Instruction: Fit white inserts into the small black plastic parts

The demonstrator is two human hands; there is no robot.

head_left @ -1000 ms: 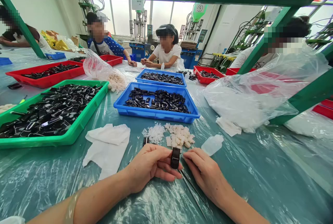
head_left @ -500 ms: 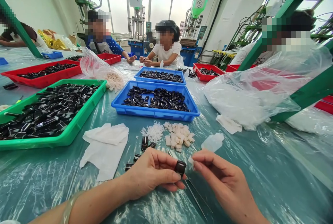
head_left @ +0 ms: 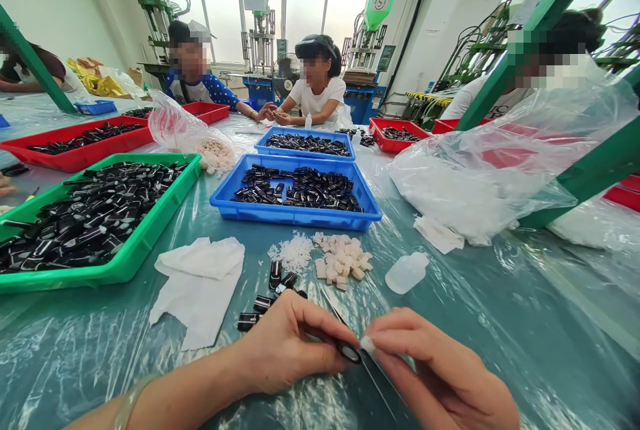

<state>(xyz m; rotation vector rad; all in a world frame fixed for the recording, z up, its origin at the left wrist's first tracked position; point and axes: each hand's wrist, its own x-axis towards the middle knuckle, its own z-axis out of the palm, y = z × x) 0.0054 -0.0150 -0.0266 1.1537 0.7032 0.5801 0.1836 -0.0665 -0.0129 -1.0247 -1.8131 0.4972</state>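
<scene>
My left hand (head_left: 290,343) pinches a small glossy black casing (head_left: 349,353), its rounded end turned toward my other hand. Right beside it, my right hand (head_left: 433,360) holds a small white piece (head_left: 368,343) between thumb and forefinger, close against the casing. Metal tweezers (head_left: 376,383) lie on the plastic sheet beneath both hands. Several black casings (head_left: 249,321) rest just behind my left hand. Beyond them are a heap of small white bits (head_left: 291,253) and a pile of cream-coloured blocks (head_left: 344,258).
A blue tray (head_left: 295,215) and a green tray (head_left: 131,263) hold many black casings. A white cloth (head_left: 203,283) lies to the left, a small translucent bottle (head_left: 407,273) to the right. A large clear bag (head_left: 465,197) leans by the green frame. Co-workers sit opposite.
My hands have come together, bringing the white piece up to the casing. The casing has tilted, and its rounded end now faces right. Across the table, two co-workers' hands have met.
</scene>
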